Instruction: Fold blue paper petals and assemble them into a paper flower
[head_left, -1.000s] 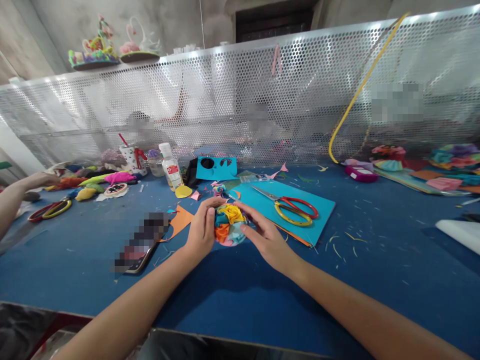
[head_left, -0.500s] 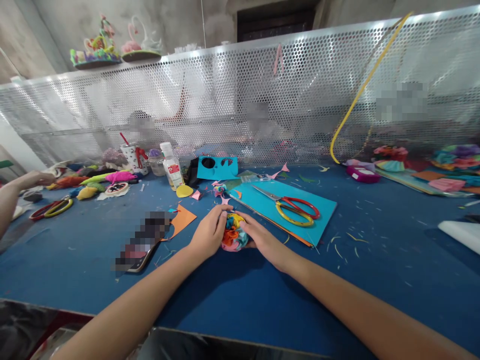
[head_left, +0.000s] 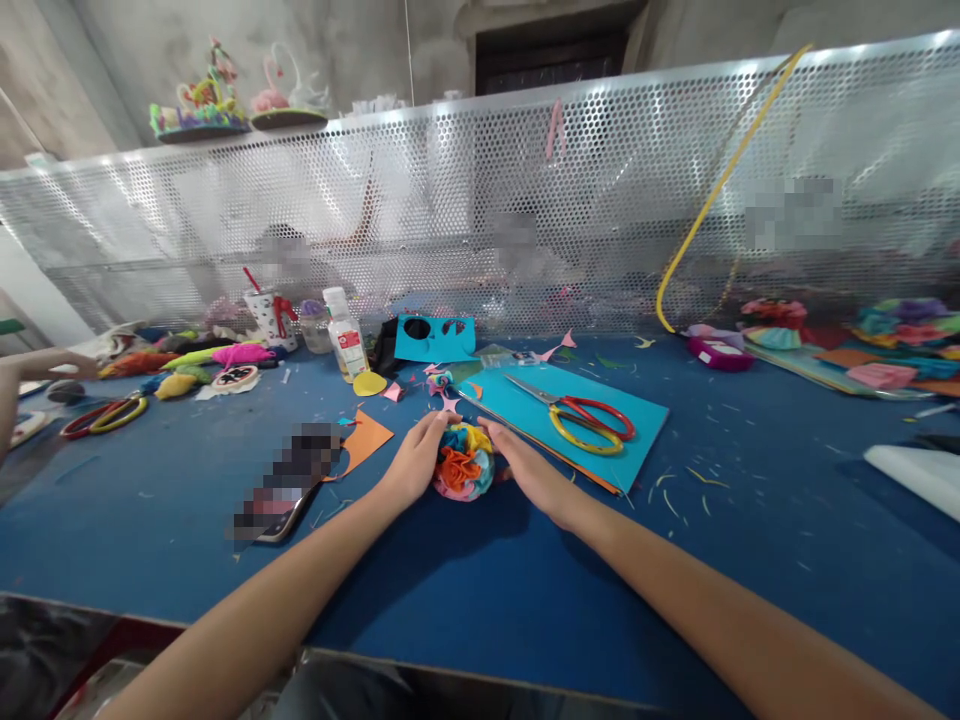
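Observation:
A ruffled flower ball [head_left: 463,468] in orange, yellow, teal, light blue and pink sits between my two hands, low over the blue table. My left hand [head_left: 417,460] cups its left side, fingers together and thumb along the top. From the right, my right hand [head_left: 529,473] curves round it, with fingertips at the upper edge and some fingers partly hidden behind the ball. Just to the right, scissors [head_left: 592,420] with red and yellow handles rest on a stack of blue sheets [head_left: 637,410]. Pink scraps [head_left: 448,402] lie behind the ball.
On the left are a phone [head_left: 289,490], an orange sheet [head_left: 367,440], a white bottle [head_left: 345,335] and another pair of scissors [head_left: 105,418]. Another person's hand [head_left: 56,365] shows at the far left. A perforated metal screen [head_left: 450,220] stands behind the table.
My hands have loosened and spread a little apart around the flower ball, so more of it shows. The ball has shifted slightly left. The other person's hand has moved left.

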